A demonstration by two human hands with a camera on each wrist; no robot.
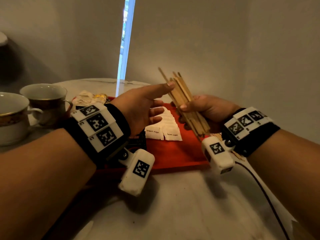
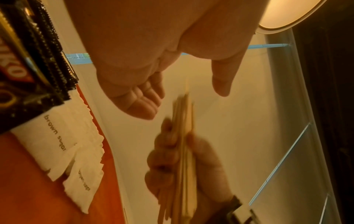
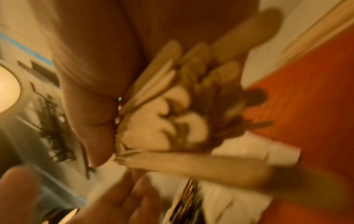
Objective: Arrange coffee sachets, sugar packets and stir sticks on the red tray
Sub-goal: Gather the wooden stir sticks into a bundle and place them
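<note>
Right of centre in the head view, the right hand (image 1: 206, 108) grips a bundle of thin light wooden stir sticks (image 1: 183, 101), fingers curled round the middle so the sticks fan upward to the left and stick out below toward the wrist. That bundle is held in the air above the right part of the flat red rectangular tray (image 1: 174, 153), which lies on the pale marble-look table (image 1: 173, 205). Across from it, the left hand (image 1: 142, 108) is spread with straight fingers, holding nothing; its thumb tip touches or nearly touches the upper sticks, which of the two cannot be told. Below the left fingers, at the middle of the tray, two overlapping rows of white paper sugar packets printed "brown sugar" (image 1: 162, 129) lie flat. In the left wrist view, dark glossy coffee sachets with serrated edges (image 2: 34, 63) lie in an overlapping stack at the upper left, just beside the sugar packets on the tray. Two white porcelain cups with gold-patterned rims (image 1: 34, 104) stand on the table at the left edge of the head view, off the tray. The right wrist view is blurred.
</note>
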